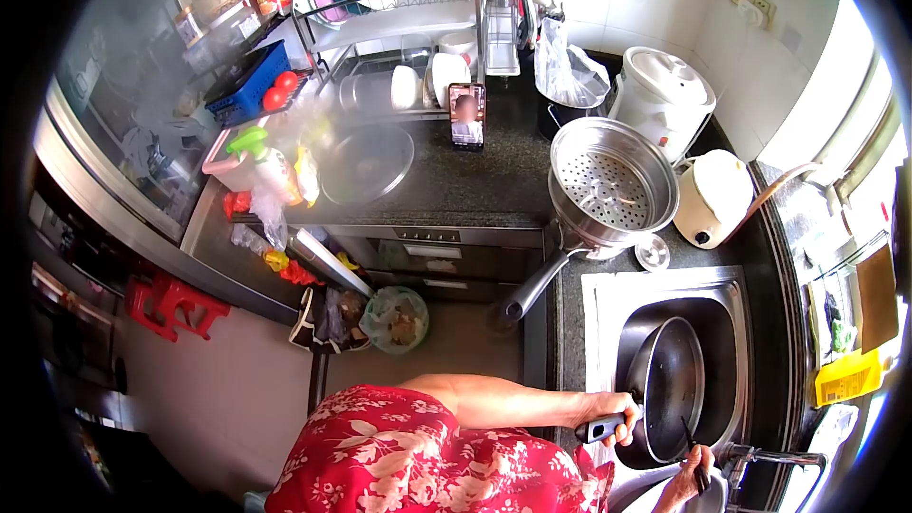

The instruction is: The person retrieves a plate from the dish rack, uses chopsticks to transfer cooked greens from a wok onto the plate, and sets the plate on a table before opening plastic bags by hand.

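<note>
A dark frying pan (673, 385) is tilted inside the steel sink (600, 309). My left hand (616, 418) is wrapped round the pan's black handle (594, 430). At the bottom right, my right hand (695, 471) is closed on a thin dark utensil (702, 483), whose tip reaches up to the pan's lower edge. I cannot make out exactly what kind of utensil it is. Beneath my right hand, a pale round vessel (719, 494) shows in part.
The faucet (779, 457) is right of my right hand. Above the sink stand a steel steamer pot (615, 174), a small metal lid (652, 252), a cream kettle (712, 198) and a white cooker (662, 100). A phone (466, 117) leans at the dish rack (399, 17).
</note>
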`<state>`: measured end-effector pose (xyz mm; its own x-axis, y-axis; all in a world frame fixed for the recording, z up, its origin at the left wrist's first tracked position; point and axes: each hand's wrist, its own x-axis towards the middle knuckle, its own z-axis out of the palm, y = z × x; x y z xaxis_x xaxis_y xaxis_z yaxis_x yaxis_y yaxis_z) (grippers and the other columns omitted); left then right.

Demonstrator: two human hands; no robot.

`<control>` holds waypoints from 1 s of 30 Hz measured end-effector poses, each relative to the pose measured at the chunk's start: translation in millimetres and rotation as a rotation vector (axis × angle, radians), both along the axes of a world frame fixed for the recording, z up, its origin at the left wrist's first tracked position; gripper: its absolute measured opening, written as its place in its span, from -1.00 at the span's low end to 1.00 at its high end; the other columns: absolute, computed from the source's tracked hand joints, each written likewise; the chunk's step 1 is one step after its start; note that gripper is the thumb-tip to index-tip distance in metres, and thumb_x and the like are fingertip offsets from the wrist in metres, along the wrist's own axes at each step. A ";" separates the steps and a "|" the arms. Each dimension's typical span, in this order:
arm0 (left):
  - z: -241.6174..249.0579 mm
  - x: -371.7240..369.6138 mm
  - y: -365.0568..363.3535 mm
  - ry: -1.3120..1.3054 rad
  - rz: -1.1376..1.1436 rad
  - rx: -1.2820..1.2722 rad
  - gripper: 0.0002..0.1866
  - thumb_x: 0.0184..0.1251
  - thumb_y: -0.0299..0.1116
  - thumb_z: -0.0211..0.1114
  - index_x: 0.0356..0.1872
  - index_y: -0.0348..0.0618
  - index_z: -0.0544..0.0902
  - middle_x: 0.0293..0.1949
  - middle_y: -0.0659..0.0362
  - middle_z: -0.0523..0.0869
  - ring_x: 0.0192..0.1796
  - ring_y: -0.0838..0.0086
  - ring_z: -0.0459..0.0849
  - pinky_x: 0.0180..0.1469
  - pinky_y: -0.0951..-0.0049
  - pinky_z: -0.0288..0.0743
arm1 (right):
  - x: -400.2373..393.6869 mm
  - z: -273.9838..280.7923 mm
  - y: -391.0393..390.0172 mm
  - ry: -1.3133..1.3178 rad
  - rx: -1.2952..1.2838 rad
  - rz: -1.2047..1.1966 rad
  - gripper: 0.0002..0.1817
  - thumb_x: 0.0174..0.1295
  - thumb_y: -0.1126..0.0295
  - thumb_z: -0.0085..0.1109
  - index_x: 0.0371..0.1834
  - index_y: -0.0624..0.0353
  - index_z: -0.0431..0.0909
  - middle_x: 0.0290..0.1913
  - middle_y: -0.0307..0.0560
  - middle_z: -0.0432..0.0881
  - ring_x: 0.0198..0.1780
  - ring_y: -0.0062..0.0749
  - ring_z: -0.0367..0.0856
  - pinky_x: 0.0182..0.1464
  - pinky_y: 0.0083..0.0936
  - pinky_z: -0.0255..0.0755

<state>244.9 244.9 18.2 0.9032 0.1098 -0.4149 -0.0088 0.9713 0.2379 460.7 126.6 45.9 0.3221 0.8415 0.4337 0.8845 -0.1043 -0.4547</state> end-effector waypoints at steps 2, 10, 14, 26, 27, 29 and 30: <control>-8.4 0.1 0.2 -0.013 -0.005 -0.005 -0.84 -0.12 -0.44 0.07 -0.76 -0.27 0.45 -0.72 0.07 0.46 -0.73 0.51 0.37 -0.72 0.54 0.30 | -1.7 -7.3 2.3 0.096 0.023 0.008 -0.89 0.23 0.48 0.03 -0.33 0.21 0.57 -0.35 -0.05 0.58 -0.36 -0.35 0.53 -0.31 -0.50 0.43; -56.4 -4.5 6.4 -0.004 -0.129 -0.019 -0.85 -0.15 -0.44 0.07 -0.72 -0.33 0.48 -0.69 0.03 0.47 -0.77 0.49 0.37 -0.72 0.52 0.32 | -0.6 -33.1 16.5 0.487 0.148 -0.023 -0.82 0.17 0.41 0.15 -0.32 0.36 0.54 -0.43 -0.03 0.58 -0.42 -0.37 0.49 -0.34 -0.49 0.41; -67.4 -8.5 12.5 0.027 -0.205 0.086 -0.83 -0.10 -0.41 0.11 -0.66 -0.33 0.52 -0.65 -0.01 0.55 -0.76 0.49 0.47 -0.75 0.46 0.40 | 0.1 -33.0 19.4 0.477 0.084 -0.014 -0.79 0.18 0.38 0.14 -0.30 0.36 0.52 -0.44 -0.08 0.56 -0.43 -0.44 0.44 -0.35 -0.56 0.37; -17.4 -29.4 26.1 0.244 -0.178 0.929 -0.76 -0.01 -0.47 0.21 -0.36 -0.44 0.45 -0.62 0.05 0.54 -0.73 0.40 0.56 -0.76 0.45 0.44 | 16.2 -55.0 20.0 0.590 0.101 -0.046 -0.76 0.24 0.29 0.09 -0.31 0.30 0.54 -0.43 -0.19 0.54 -0.37 -0.54 0.51 -0.33 -0.63 0.38; -8.3 -34.0 25.5 0.286 -0.210 0.906 -0.80 -0.01 -0.46 0.22 -0.40 -0.42 0.48 -0.64 0.04 0.54 -0.73 0.40 0.57 -0.76 0.46 0.44 | 16.5 -58.9 15.6 0.590 0.099 -0.054 -0.76 0.24 0.29 0.09 -0.31 0.30 0.54 -0.43 -0.19 0.54 -0.37 -0.54 0.51 -0.33 -0.63 0.38; -4.8 -38.9 23.8 0.283 -0.199 0.982 -0.78 -0.03 -0.41 0.25 -0.47 -0.41 0.50 -0.64 0.07 0.54 -0.72 0.45 0.52 -0.72 0.45 0.38 | 19.9 -65.6 13.1 0.655 0.038 -0.063 -0.74 0.23 0.27 0.11 -0.27 0.29 0.53 -0.41 -0.20 0.54 -0.38 -0.57 0.49 -0.32 -0.64 0.39; -7.6 -38.1 25.0 0.279 -0.199 0.986 -0.78 -0.03 -0.41 0.25 -0.47 -0.41 0.50 -0.64 0.07 0.54 -0.72 0.45 0.52 -0.72 0.45 0.38 | 17.2 -68.6 11.8 0.646 0.037 -0.057 -0.73 0.22 0.25 0.13 -0.24 0.28 0.54 -0.42 -0.21 0.53 -0.41 -0.60 0.48 -0.38 -0.66 0.38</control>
